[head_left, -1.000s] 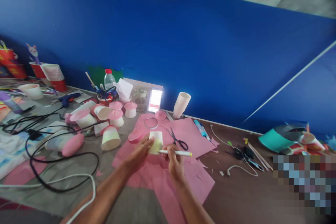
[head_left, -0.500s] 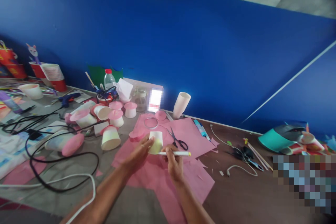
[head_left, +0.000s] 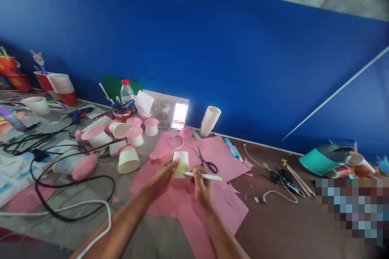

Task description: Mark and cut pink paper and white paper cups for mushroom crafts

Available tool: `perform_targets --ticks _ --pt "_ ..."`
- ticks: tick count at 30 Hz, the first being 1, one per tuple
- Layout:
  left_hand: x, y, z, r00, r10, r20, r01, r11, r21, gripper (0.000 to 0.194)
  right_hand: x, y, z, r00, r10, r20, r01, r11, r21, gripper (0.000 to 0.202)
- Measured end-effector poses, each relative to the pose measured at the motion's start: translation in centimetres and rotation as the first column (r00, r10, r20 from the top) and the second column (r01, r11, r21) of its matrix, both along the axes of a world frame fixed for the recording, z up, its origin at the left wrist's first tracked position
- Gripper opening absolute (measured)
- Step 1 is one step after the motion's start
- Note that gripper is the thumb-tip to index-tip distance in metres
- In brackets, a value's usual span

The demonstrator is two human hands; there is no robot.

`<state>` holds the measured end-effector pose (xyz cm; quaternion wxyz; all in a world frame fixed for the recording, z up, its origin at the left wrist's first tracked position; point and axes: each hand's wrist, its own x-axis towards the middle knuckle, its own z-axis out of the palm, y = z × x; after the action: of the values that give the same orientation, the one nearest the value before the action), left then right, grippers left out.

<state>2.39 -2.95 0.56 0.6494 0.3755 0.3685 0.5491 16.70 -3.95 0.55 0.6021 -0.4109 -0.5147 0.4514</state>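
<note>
A small paper cup (head_left: 181, 161), white at the top and yellow-green lower down, is held by my left hand (head_left: 165, 172) from its left side. My right hand (head_left: 201, 185) grips a white marker (head_left: 208, 177) with a yellow end, its tip against the cup's lower right part. Under both hands lie pink paper sheets (head_left: 221, 210). Black-handled scissors (head_left: 207, 162) rest on the pink paper just behind my right hand. A ring of tape (head_left: 175, 142) lies behind the cup.
Pink-topped cups (head_left: 134, 135) and a cup lying on its side (head_left: 128, 161) stand left of my hands, near black cables (head_left: 74, 218). A tall white cup stack (head_left: 210, 121) leans behind. Cyan marker (head_left: 232, 148), white cord (head_left: 278, 192) and turquoise object (head_left: 317, 160) are to the right.
The marker has tilted a little, and its tip has moved slightly up on the cup. My left hand and the cup have barely moved.
</note>
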Motion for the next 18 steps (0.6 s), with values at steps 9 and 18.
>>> perform_targets --ticks 9,18 --pt "-0.05 -0.45 0.75 1.000 -0.025 0.017 0.025 1.000 0.002 0.026 0.05 0.02 0.29 0.999 -0.027 0.017 0.027 0.999 0.032 0.048" --pt "0.03 -0.67 1.06 0.999 -0.038 0.037 0.037 0.999 0.017 0.028 0.24 0.17 0.00 0.998 -0.045 0.041 0.043 0.998 0.056 0.044"
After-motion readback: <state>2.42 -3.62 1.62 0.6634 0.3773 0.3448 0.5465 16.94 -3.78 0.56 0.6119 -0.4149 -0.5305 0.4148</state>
